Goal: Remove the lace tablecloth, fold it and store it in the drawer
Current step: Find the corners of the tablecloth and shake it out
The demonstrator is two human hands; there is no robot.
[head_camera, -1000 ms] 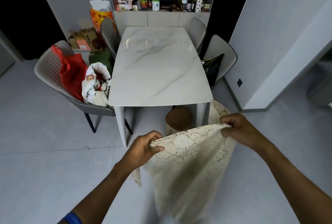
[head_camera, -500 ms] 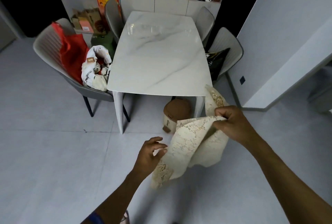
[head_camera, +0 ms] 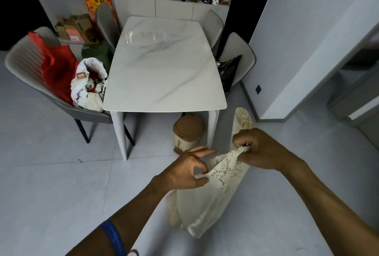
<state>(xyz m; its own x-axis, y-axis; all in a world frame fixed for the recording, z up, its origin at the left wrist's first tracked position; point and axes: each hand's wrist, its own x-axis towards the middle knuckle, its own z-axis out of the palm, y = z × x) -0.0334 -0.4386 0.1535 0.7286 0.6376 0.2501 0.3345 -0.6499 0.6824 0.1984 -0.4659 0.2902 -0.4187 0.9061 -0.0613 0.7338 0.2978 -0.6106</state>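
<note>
The cream lace tablecloth (head_camera: pixel 207 200) hangs in the air in front of me, doubled over, its lower end near the floor. My right hand (head_camera: pixel 260 149) grips its upper edge in a closed fist, with one lace corner sticking up behind the knuckles. My left hand (head_camera: pixel 188 171) pinches the cloth's top edge between thumb and forefinger, the other fingers spread straight. The white marble table (head_camera: pixel 164 67) stands bare ahead of both hands. No drawer is identifiable in view.
Grey chairs (head_camera: pixel 24 67) surround the table; the left one carries a red bag (head_camera: pixel 57 71) and a white bundle. A brown-lidded bin (head_camera: pixel 187 132) stands under the table's near edge. A cluttered cabinet (head_camera: pixel 172 7) is at the back, a wall corner (head_camera: pixel 272 116) at the right.
The cloth was held spread wide between both hands; my left hand let go, moved in toward the right hand and now pinches the edge again, so the cloth hangs narrower.
</note>
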